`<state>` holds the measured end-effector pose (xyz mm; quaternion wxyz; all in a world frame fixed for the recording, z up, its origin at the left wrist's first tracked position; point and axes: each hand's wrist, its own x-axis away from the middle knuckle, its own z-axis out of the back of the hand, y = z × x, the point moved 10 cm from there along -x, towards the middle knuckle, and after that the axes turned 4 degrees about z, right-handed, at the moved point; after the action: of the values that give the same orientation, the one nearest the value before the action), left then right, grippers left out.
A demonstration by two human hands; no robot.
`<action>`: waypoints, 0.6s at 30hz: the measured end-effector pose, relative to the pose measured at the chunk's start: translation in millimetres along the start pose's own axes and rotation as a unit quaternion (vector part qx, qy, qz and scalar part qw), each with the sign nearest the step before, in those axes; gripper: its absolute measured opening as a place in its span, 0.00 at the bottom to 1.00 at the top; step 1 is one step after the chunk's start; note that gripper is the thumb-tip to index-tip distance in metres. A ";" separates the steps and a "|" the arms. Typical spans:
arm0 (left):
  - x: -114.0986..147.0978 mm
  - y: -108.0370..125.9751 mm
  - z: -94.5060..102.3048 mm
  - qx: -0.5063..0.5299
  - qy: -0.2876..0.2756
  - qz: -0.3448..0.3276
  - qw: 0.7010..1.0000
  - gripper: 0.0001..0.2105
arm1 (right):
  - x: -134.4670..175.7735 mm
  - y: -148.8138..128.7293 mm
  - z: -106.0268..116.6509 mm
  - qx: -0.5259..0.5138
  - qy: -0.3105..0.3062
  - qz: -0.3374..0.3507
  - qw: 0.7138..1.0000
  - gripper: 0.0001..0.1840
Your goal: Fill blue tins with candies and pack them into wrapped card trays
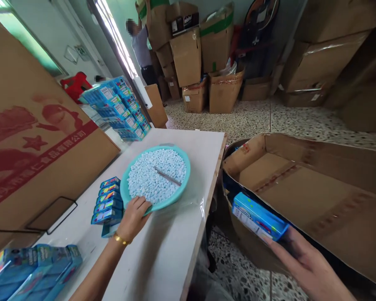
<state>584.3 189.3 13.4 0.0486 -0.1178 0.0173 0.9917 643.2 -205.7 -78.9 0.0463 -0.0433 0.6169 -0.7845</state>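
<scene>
My left hand (134, 216), with a gold bracelet at the wrist, grips the near rim of a turquoise plastic basin (188, 177). Small pale-blue tablets (153, 177) fill the basin, and a thin grey stick (167, 176) lies on top of them. My right hand (307, 255) is closed around one end of a blue printed box (258, 215), held over the near edge of a large cardboard box (301, 175). Left of the basin, a short row of similar small blue boxes (108, 200) stands on the white table (163, 251).
Wrapped blue packs (34, 271) sit at the table's near left, and more are stacked (119, 108) at its far end. A big printed carton (50, 125) borders the left side. Behind, a person (142, 50) stands by piled cartons (186, 54).
</scene>
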 end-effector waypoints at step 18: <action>55.6 14.6 19.5 0.072 -0.134 0.366 0.918 0.21 | 80.7 -49.1 -152.6 -0.472 -0.229 -0.205 0.826 0.32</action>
<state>524.5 180.8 19.7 -0.3078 0.0351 0.1237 0.9427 543.1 -57.3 -66.2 -0.0021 -0.3640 0.8602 -0.3571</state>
